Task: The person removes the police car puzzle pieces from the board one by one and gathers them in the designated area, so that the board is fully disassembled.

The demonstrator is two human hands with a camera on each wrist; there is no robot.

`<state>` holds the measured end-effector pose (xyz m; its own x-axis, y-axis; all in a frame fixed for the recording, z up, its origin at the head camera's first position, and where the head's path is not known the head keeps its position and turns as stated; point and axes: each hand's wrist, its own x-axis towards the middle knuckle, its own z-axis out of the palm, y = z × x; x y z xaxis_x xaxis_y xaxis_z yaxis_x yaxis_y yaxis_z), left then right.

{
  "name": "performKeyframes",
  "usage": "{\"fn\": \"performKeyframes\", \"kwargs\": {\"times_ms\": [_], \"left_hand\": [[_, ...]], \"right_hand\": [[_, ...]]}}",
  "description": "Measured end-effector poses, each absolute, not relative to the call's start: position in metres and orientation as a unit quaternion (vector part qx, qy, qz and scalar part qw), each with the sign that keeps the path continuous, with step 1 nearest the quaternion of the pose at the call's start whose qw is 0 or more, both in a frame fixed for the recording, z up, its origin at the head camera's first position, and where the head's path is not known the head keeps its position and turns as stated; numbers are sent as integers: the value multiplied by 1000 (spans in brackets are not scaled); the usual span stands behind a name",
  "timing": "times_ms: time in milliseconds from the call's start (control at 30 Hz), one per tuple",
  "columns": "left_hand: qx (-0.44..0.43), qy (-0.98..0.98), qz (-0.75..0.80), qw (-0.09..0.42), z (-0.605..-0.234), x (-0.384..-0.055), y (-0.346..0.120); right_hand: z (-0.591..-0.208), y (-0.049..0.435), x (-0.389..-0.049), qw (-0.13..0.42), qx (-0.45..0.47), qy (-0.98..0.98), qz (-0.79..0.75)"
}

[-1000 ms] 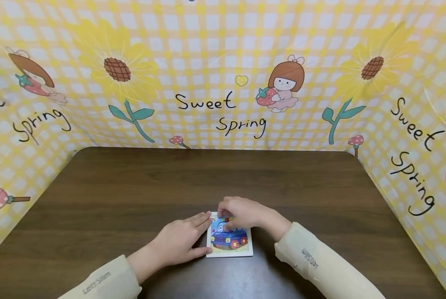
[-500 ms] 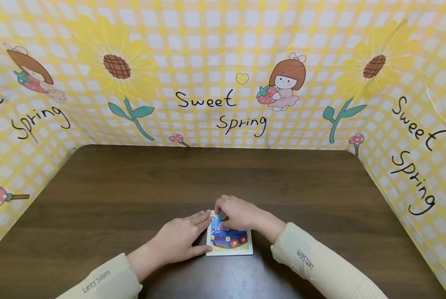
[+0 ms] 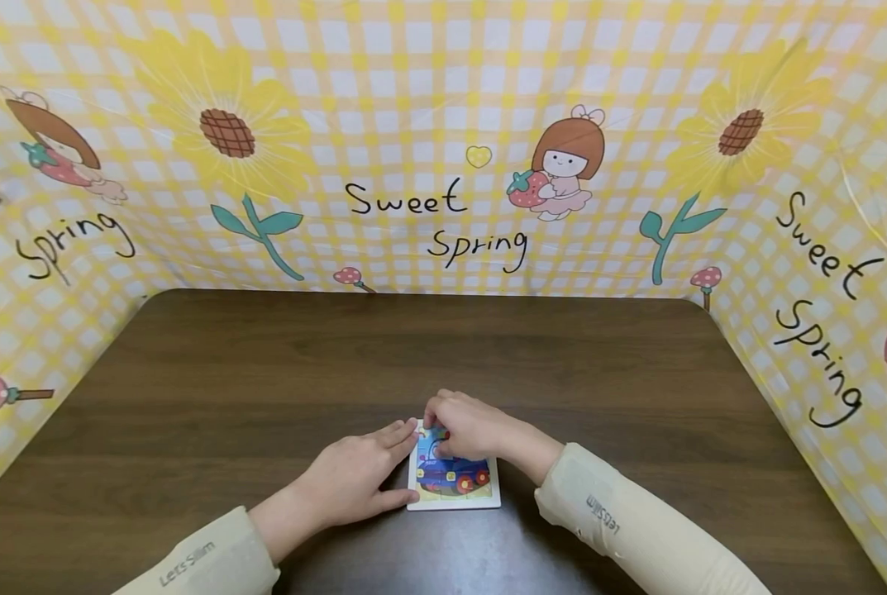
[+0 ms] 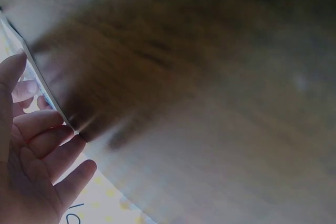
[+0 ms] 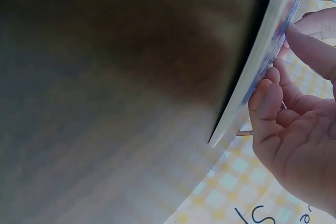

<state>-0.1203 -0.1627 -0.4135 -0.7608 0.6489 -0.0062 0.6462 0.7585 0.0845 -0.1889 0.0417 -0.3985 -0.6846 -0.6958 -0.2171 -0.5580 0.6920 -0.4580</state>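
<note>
A small jigsaw puzzle [image 3: 454, 481] with a blue cartoon car lies in a white frame on the table. My left hand [image 3: 354, 475] rests along the frame's left side, fingers at the upper left corner and thumb near the lower left. In the left wrist view, the fingertips of the left hand [image 4: 42, 150] touch the frame's edge [image 4: 44, 85]. Over the upper part of the puzzle is my right hand [image 3: 476, 426], its fingers bent and their tips on the picture. In the right wrist view, the right hand [image 5: 299, 114] touches the puzzle face; whether it pinches a piece is hidden.
The dark wooden table [image 3: 302, 364] stretches out around the puzzle. A yellow-checked cloth [image 3: 413, 99] printed with flowers and lettering stands as walls along its back and sides.
My right hand has shifted slightly left over the top of the puzzle. The left hand and the frame keep their places, apart from a small camera shift.
</note>
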Motion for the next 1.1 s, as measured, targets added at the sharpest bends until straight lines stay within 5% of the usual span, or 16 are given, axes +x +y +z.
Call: {"fn": "performKeyframes", "kwargs": {"times_ms": [467,1100], "left_hand": [[343,938,40,17,-413,-119,-161],[336,941,36,28,-409,-120,-161]], "right_hand": [[-400,42,-190,218,-336,892,-210],[-405,49,-196,188,-364,867,-282]]}}
